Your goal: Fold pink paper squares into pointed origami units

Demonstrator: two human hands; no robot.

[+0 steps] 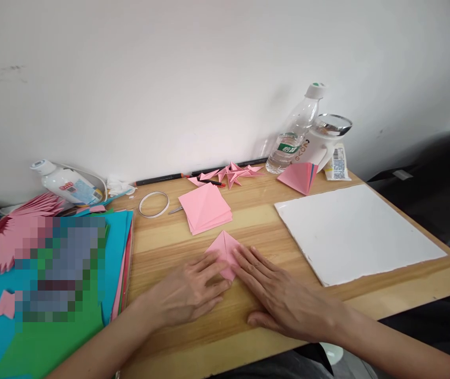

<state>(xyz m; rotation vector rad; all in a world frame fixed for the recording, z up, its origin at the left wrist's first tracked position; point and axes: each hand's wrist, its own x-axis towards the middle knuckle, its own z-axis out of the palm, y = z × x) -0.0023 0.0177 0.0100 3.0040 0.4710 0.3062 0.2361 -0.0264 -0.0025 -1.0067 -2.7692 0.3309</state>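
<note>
A folded pink paper piece lies on the wooden table in front of me. My left hand lies flat with its fingers stretched out, the fingertips pressing on the paper's lower left part. My right hand is also flat and open, its fingertips resting on the paper's right side. Just behind sits a stack of pink squares. Several finished pink folded pieces lie near the wall.
A white board covers the table's right part. A water bottle, a white cup and a pink cone stand at the back. A tape ring lies left of the stack. Coloured sheets fill the left.
</note>
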